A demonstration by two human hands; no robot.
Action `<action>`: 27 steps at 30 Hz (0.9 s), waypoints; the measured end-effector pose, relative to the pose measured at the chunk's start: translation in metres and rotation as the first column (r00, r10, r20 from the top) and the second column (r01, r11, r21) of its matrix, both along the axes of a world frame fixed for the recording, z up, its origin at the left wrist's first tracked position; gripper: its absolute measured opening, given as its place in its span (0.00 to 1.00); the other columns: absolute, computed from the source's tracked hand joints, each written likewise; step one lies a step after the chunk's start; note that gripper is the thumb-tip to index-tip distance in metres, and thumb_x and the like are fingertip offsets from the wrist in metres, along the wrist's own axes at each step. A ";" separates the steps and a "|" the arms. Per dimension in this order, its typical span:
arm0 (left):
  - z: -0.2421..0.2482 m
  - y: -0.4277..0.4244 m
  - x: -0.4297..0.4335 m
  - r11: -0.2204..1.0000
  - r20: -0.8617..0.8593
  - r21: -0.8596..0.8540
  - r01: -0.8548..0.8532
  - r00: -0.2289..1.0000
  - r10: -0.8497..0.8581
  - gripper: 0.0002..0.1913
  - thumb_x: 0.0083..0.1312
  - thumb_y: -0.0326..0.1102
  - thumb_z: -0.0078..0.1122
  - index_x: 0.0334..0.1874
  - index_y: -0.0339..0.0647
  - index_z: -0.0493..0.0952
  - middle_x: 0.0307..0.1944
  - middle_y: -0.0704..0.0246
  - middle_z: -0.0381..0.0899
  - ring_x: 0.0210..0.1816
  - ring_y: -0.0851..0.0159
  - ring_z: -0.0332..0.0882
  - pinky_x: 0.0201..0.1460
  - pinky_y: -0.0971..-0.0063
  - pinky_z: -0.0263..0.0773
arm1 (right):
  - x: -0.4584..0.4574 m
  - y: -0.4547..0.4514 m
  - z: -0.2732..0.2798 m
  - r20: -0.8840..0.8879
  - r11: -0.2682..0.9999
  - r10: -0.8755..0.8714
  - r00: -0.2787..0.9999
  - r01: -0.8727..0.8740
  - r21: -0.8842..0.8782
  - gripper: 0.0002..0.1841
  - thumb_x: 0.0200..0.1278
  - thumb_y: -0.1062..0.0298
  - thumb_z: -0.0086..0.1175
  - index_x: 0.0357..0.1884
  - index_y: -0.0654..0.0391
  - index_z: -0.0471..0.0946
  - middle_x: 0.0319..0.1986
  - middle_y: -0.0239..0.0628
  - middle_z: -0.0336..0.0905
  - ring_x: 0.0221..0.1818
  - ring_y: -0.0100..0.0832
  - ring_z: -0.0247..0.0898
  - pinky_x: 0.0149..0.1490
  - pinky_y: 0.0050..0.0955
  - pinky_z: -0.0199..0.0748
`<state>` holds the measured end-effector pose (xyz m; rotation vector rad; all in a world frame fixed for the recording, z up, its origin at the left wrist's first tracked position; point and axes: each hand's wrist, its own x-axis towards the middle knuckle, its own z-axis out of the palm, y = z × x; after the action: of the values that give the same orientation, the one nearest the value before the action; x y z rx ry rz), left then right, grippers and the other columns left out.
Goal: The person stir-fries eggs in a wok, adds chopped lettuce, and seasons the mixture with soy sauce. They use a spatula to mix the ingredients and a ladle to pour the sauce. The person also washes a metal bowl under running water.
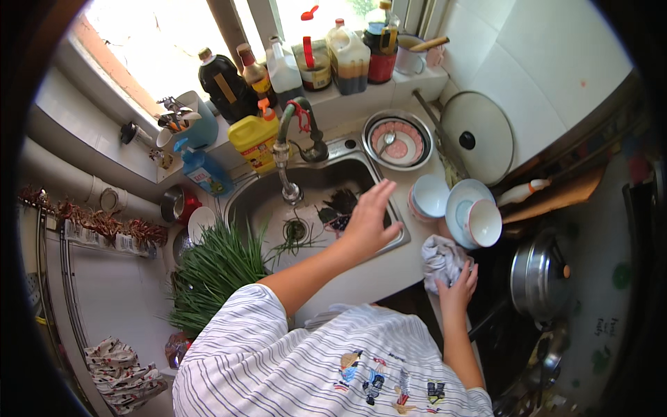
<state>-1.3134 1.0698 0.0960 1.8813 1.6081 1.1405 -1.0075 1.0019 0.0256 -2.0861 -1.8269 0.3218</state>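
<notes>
My left hand (367,221) is held above the right side of the stainless steel sink (318,172), fingers extended and holding nothing. Below it in the basin lie dark purple-green leaves (338,203), partly hidden by the hand. Some green strands (295,229) surround the drain. At the counter's right edge, my right hand (459,286) grips the lower part of a crumpled greyish cloth (443,260). Just beyond the cloth are stacked bowls (431,195) and a pale blue plate (461,206) with a small white bowl (485,223) tipped on its side.
A faucet (284,151) arches over the sink. Long green chives (219,276) are heaped on the left. A metal basin with a pink-patterned plate (398,140) stands behind the bowls, near a leaning pot lid (477,138). A steel pot (536,279) sits at right. Bottles (349,60) line the windowsill.
</notes>
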 end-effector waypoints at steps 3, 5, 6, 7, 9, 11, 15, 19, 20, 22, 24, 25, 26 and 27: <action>0.030 0.051 -0.052 0.950 0.027 0.228 -0.215 0.976 0.214 0.42 0.58 0.36 0.69 0.74 0.36 0.61 0.74 0.50 0.60 0.74 0.45 0.59 0.77 0.56 0.53 | -0.005 -0.006 -0.008 0.135 0.971 0.236 0.962 -0.239 0.006 0.48 0.49 0.62 0.75 0.73 0.54 0.63 0.76 0.50 0.50 0.76 0.59 0.48 0.74 0.57 0.55; 0.047 0.107 -0.085 0.884 0.141 0.326 -0.334 0.942 0.304 0.40 0.60 0.37 0.68 0.74 0.33 0.60 0.72 0.49 0.62 0.73 0.51 0.60 0.76 0.61 0.56 | -0.008 -0.017 -0.012 0.096 0.925 0.322 0.942 -0.292 -0.244 0.43 0.50 0.63 0.73 0.71 0.54 0.67 0.75 0.50 0.53 0.75 0.58 0.49 0.73 0.57 0.56; 0.063 0.139 -0.099 0.881 0.350 0.232 -0.411 0.881 0.319 0.40 0.61 0.36 0.67 0.74 0.31 0.60 0.70 0.49 0.64 0.72 0.54 0.62 0.75 0.64 0.58 | -0.010 -0.022 -0.015 0.031 0.937 0.277 0.960 -0.262 -0.230 0.40 0.49 0.64 0.73 0.68 0.55 0.70 0.73 0.51 0.57 0.74 0.58 0.51 0.73 0.55 0.56; 0.080 0.175 -0.113 0.877 0.539 0.122 -0.464 0.773 0.334 0.39 0.62 0.36 0.66 0.73 0.30 0.60 0.68 0.50 0.66 0.71 0.57 0.64 0.73 0.66 0.61 | -0.007 -0.023 -0.018 0.016 0.949 0.266 0.964 -0.259 -0.181 0.39 0.49 0.65 0.73 0.67 0.56 0.71 0.72 0.51 0.58 0.74 0.58 0.52 0.73 0.54 0.56; 0.089 0.246 -0.164 0.806 0.696 0.063 -0.589 0.604 0.387 0.37 0.63 0.35 0.65 0.72 0.26 0.61 0.64 0.51 0.70 0.67 0.60 0.68 0.68 0.71 0.65 | -0.006 -0.021 -0.025 -0.031 0.955 0.280 0.959 -0.282 -0.090 0.38 0.49 0.66 0.73 0.65 0.57 0.72 0.71 0.52 0.60 0.73 0.59 0.53 0.73 0.53 0.57; 0.096 0.293 -0.194 0.681 0.616 -0.087 -0.727 0.498 0.610 0.35 0.62 0.33 0.64 0.70 0.26 0.62 0.63 0.51 0.72 0.64 0.55 0.72 0.67 0.67 0.67 | -0.008 -0.020 -0.016 -0.077 0.968 0.238 0.968 -0.242 -0.058 0.34 0.50 0.68 0.72 0.62 0.59 0.73 0.69 0.52 0.62 0.71 0.59 0.55 0.73 0.52 0.58; 0.107 0.325 -0.164 0.394 0.462 0.035 -0.918 0.365 0.808 0.32 0.57 0.33 0.66 0.65 0.32 0.67 0.63 0.50 0.69 0.68 0.46 0.65 0.71 0.55 0.62 | 0.001 -0.037 -0.007 -0.166 0.995 0.080 0.983 -0.088 -0.040 0.31 0.52 0.71 0.69 0.61 0.60 0.74 0.68 0.53 0.64 0.70 0.58 0.58 0.72 0.50 0.60; 0.094 0.325 -0.120 0.642 0.317 -0.022 -0.766 0.604 0.732 0.32 0.59 0.37 0.65 0.66 0.40 0.68 0.67 0.57 0.66 0.70 0.48 0.61 0.73 0.56 0.59 | 0.006 -0.064 0.013 -0.293 0.995 -0.031 0.956 0.001 -0.105 0.25 0.56 0.72 0.65 0.58 0.62 0.76 0.66 0.51 0.68 0.68 0.55 0.64 0.70 0.45 0.63; 0.089 0.328 -0.110 0.645 0.276 -0.068 -0.761 0.607 0.745 0.32 0.59 0.38 0.65 0.66 0.40 0.68 0.68 0.57 0.66 0.70 0.49 0.61 0.73 0.56 0.58 | 0.005 -0.070 0.020 -0.259 0.993 -0.033 0.965 0.001 -0.121 0.21 0.58 0.72 0.63 0.56 0.63 0.78 0.65 0.49 0.69 0.66 0.52 0.67 0.68 0.42 0.67; 0.091 0.331 -0.097 0.648 0.241 -0.088 -0.757 0.615 0.751 0.32 0.58 0.38 0.65 0.66 0.42 0.69 0.69 0.59 0.66 0.73 0.50 0.57 0.73 0.56 0.58 | 0.004 -0.083 0.025 -0.320 0.982 -0.098 0.942 0.039 -0.186 0.20 0.60 0.73 0.61 0.56 0.63 0.77 0.65 0.48 0.69 0.64 0.49 0.69 0.63 0.40 0.71; 0.086 0.337 -0.093 0.553 0.249 0.136 -0.822 0.569 0.784 0.31 0.58 0.38 0.65 0.66 0.42 0.69 0.69 0.59 0.65 0.72 0.50 0.59 0.73 0.56 0.58 | 0.008 -0.095 0.019 -0.295 0.988 -0.069 0.953 0.024 -0.151 0.19 0.61 0.74 0.61 0.55 0.64 0.78 0.64 0.47 0.70 0.57 0.41 0.74 0.55 0.34 0.76; 0.087 0.338 -0.091 0.492 0.258 0.249 -0.834 0.547 0.796 0.31 0.59 0.38 0.65 0.66 0.42 0.69 0.69 0.59 0.65 0.71 0.50 0.60 0.73 0.56 0.58 | 0.011 -0.101 0.016 -0.330 0.985 -0.089 0.940 0.034 -0.168 0.18 0.61 0.75 0.61 0.54 0.64 0.78 0.63 0.46 0.71 0.55 0.40 0.75 0.54 0.33 0.77; 0.085 0.336 -0.089 0.563 0.217 0.366 -0.741 0.656 0.723 0.29 0.59 0.37 0.65 0.65 0.42 0.70 0.68 0.59 0.68 0.70 0.50 0.62 0.73 0.57 0.59 | 0.014 -0.108 0.013 -0.365 0.982 -0.111 0.924 0.045 -0.184 0.18 0.61 0.76 0.61 0.54 0.64 0.79 0.63 0.45 0.71 0.52 0.38 0.76 0.53 0.32 0.78; 0.093 0.337 -0.085 0.682 0.133 0.365 -0.634 0.760 0.636 0.28 0.59 0.38 0.65 0.63 0.40 0.72 0.66 0.57 0.71 0.69 0.50 0.64 0.71 0.57 0.61 | 0.013 -0.109 0.011 -0.403 0.980 -0.129 0.906 0.053 -0.193 0.17 0.61 0.76 0.61 0.53 0.64 0.79 0.62 0.44 0.72 0.50 0.36 0.77 0.52 0.30 0.78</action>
<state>-1.3987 1.4064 0.1890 1.5361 2.2727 1.8639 -0.9942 0.8934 0.0369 -2.0114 -1.4878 0.8608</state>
